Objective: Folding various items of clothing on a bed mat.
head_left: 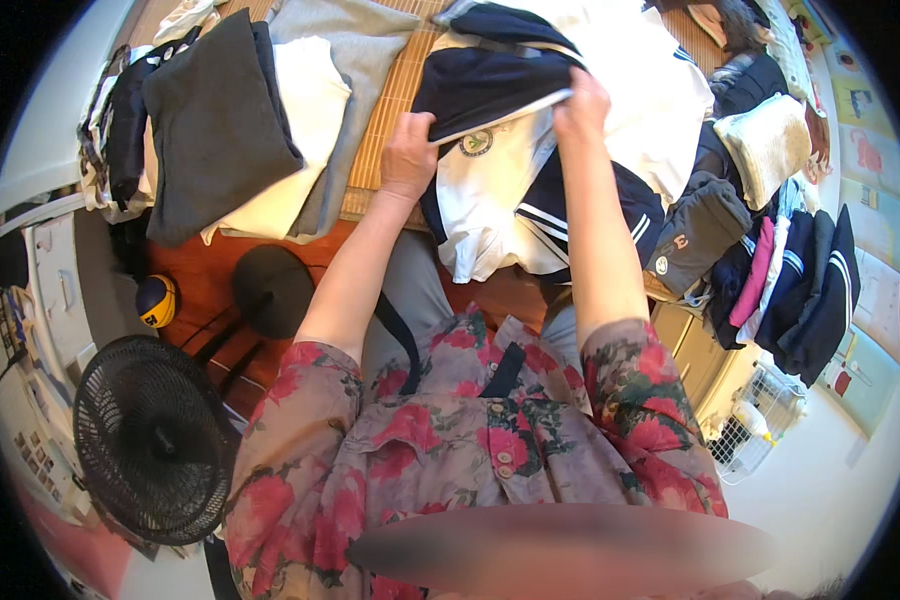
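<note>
Both hands – left hand (408, 150), right hand (581, 103) – pinch the navy-and-white shirt (510, 170) on the bamboo mat (390, 100), fingertips hidden under fabric, folded grey garment (210, 120) left of it.

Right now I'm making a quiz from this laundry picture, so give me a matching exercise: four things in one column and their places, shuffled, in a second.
Things:
1. navy and white sports shirt
2. folded dark grey garment
3. black round floor fan
4. small blue and yellow ball

Places:
A. on the floor, lower left
B. gripped by both hands
C. on the pile at upper left
D. on the floor just above the fan

Pairs: 1-B, 2-C, 3-A, 4-D
</note>
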Demonstrator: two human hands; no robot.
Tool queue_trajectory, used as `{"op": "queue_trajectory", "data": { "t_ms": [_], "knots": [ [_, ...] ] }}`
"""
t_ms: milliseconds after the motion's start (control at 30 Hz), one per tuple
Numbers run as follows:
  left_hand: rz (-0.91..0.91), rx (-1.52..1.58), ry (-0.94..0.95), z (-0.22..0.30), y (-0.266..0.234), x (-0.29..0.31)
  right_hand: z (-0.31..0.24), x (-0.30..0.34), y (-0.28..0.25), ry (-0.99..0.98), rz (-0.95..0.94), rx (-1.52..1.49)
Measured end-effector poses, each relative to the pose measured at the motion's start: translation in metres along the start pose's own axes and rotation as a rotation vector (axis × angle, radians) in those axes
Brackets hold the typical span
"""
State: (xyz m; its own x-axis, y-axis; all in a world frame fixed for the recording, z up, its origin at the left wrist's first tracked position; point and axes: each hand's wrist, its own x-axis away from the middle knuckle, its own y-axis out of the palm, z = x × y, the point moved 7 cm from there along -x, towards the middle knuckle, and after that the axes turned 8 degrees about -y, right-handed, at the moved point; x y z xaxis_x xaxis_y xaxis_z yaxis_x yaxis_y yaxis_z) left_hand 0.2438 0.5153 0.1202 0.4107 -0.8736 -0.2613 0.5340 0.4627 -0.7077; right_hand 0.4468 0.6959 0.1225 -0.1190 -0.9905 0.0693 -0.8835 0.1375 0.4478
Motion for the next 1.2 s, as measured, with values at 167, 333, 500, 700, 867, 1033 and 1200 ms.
{"op": "queue_trajectory", "data": {
  "t_ms": [167, 333, 500, 700, 867, 1033, 1200],
  "knots": [
    [0.185, 0.317, -0.306, -0.017, -0.017, -0.015, -0.009, 0.044, -0.066, 0.329, 0.276, -0.506],
    [0.35, 0.288, -0.388, -0.02, -0.03, 0.0, -0.031, 0.07, -0.075, 0.325, 0.238, -0.458],
    [0.42, 0.224, -0.648, -0.071, -0.023, 0.023, -0.039, 0.066, -0.051, 0.332, 0.217, -0.271],
    [0.317, 0.016, -0.721, -0.08, -0.02, 0.03, -0.065, 0.077, -0.067, -0.087, 0.193, 0.018],
    [0.338, 0.248, -0.792, -0.106, -0.029, 0.043, 0.016, 0.131, -0.113, 0.379, 0.271, -0.072],
    [0.314, -0.085, -0.357, -0.026, -0.058, 0.038, 0.002, 0.127, -0.117, 0.339, 0.17, 0.479],
    [0.157, -0.49, 0.122, 0.005, -0.063, 0.02, -0.025, 0.09, -0.118, 0.188, 0.199, 1.092]
  ]
}}
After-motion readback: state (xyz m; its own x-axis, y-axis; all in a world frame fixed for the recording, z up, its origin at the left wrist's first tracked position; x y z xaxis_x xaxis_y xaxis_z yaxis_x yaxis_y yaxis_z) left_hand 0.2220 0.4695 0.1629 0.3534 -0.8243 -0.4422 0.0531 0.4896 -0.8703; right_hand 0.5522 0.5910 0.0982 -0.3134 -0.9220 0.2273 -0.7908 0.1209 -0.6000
